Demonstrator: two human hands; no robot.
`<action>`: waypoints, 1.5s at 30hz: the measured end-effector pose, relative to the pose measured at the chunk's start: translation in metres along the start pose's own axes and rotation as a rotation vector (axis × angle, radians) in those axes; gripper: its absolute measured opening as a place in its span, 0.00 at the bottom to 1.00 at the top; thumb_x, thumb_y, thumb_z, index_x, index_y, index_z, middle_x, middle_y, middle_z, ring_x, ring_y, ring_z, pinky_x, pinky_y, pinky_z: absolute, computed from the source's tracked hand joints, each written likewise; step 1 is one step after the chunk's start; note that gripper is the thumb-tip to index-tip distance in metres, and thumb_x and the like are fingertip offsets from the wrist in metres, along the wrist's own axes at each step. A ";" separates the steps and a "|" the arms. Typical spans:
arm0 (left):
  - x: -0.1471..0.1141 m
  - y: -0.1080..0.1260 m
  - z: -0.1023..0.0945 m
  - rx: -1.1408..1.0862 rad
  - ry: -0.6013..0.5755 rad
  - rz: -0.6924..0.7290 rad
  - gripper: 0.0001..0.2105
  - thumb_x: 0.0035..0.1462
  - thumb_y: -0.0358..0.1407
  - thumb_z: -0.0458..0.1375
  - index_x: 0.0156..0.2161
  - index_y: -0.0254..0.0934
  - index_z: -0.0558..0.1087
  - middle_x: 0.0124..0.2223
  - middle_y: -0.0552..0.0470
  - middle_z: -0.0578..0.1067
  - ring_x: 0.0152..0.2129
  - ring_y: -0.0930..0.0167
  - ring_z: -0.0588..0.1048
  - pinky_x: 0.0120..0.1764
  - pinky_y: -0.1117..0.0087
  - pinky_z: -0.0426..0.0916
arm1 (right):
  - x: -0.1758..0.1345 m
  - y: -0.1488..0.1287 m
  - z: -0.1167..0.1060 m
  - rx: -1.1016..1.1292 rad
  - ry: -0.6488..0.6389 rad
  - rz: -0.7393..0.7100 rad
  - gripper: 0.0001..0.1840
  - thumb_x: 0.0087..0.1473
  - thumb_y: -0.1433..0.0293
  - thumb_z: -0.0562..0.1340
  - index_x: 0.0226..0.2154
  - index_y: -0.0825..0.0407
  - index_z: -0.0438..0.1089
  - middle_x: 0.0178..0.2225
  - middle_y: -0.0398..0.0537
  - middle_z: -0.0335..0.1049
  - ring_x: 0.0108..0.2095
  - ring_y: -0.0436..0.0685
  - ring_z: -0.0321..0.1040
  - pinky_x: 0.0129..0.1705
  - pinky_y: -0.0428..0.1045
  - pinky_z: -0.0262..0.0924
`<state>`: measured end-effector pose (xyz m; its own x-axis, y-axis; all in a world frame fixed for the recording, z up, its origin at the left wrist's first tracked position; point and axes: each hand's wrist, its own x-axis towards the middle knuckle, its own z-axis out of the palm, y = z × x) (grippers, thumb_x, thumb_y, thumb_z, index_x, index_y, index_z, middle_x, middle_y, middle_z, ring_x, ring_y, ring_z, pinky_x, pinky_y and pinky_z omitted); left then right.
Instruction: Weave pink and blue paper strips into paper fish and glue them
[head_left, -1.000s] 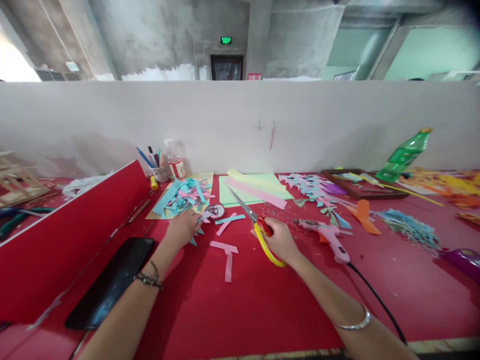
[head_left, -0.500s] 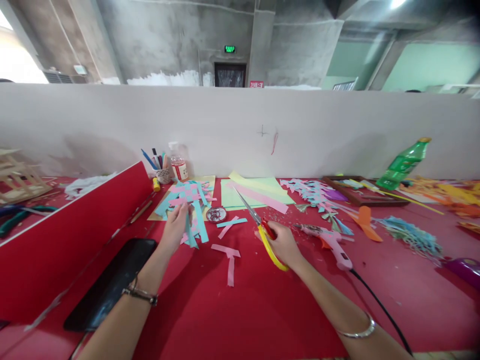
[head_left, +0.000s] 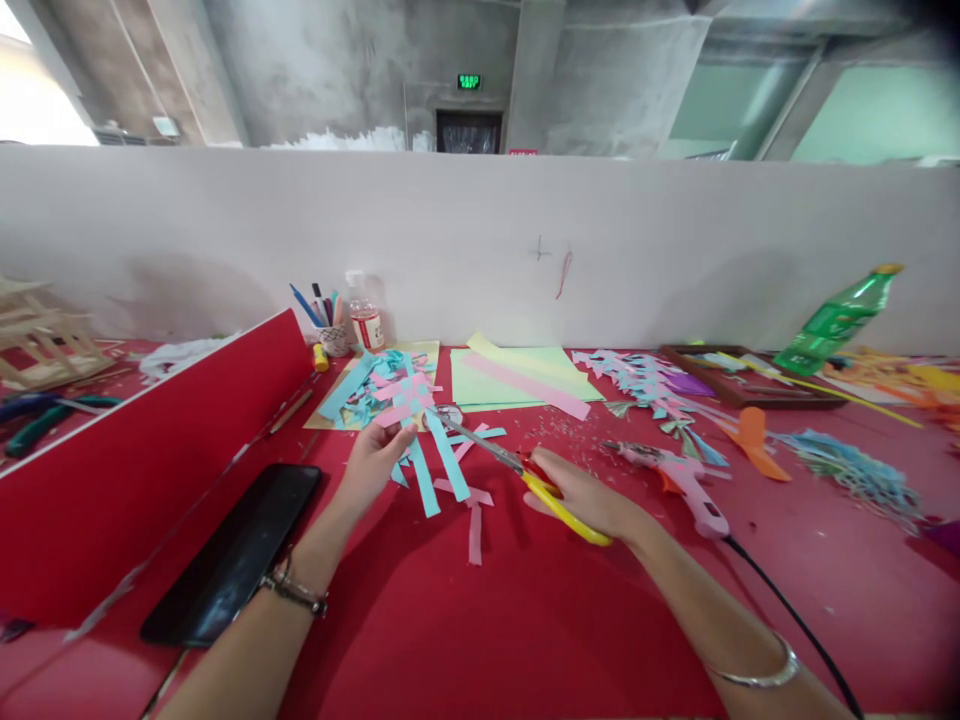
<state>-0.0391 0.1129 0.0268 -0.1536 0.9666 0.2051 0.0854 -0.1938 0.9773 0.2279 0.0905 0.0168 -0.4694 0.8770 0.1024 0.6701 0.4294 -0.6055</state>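
Between the thumb and fingers of my left hand (head_left: 377, 458) is a woven piece of pink and blue paper strips (head_left: 409, 400), its long blue ends hanging down toward me. My right hand (head_left: 574, 490) grips a pair of scissors (head_left: 559, 508) by the red and yellow handles. The scissor blades point left, with their tips at the edge of the woven paper; whether they touch it I cannot tell. A round patterned lid or tin (head_left: 450, 415) lies partly hidden behind the tips. Loose pink strips (head_left: 475, 530) lie on the red table just below.
On the left, a black phone (head_left: 232, 555) lies beside a red divider (head_left: 165, 450). A pink glue gun (head_left: 682, 480) with a black cord rests right of my right hand. Green paper sheets (head_left: 517, 385), a brown tray (head_left: 795, 395) and a green bottle (head_left: 832, 320) stand farther back.
My left hand has raised and turned the woven paper so its strips spread out. The scissors have swung left and lower, bringing their tips to the paper. The view has shifted slightly.
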 end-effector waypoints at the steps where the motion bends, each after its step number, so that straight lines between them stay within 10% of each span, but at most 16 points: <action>1: -0.001 0.002 0.000 -0.006 0.003 0.010 0.16 0.36 0.46 0.61 0.21 0.34 0.65 0.15 0.61 0.59 0.13 0.80 0.56 0.17 0.77 0.51 | -0.001 -0.001 0.000 0.000 -0.009 -0.003 0.14 0.47 0.58 0.56 0.33 0.50 0.62 0.33 0.46 0.64 0.30 0.52 0.61 0.30 0.46 0.56; 45: -0.003 0.000 0.000 -0.080 0.043 0.042 0.14 0.36 0.43 0.62 0.21 0.34 0.66 0.14 0.61 0.62 0.12 0.81 0.58 0.16 0.78 0.53 | -0.001 -0.017 -0.007 -0.171 -0.062 0.056 0.19 0.48 0.56 0.55 0.34 0.54 0.68 0.35 0.52 0.69 0.34 0.57 0.65 0.32 0.47 0.54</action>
<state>-0.0382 0.1102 0.0267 -0.1937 0.9496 0.2464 0.0135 -0.2486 0.9685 0.2216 0.0838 0.0326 -0.4601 0.8876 0.0202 0.7817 0.4158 -0.4649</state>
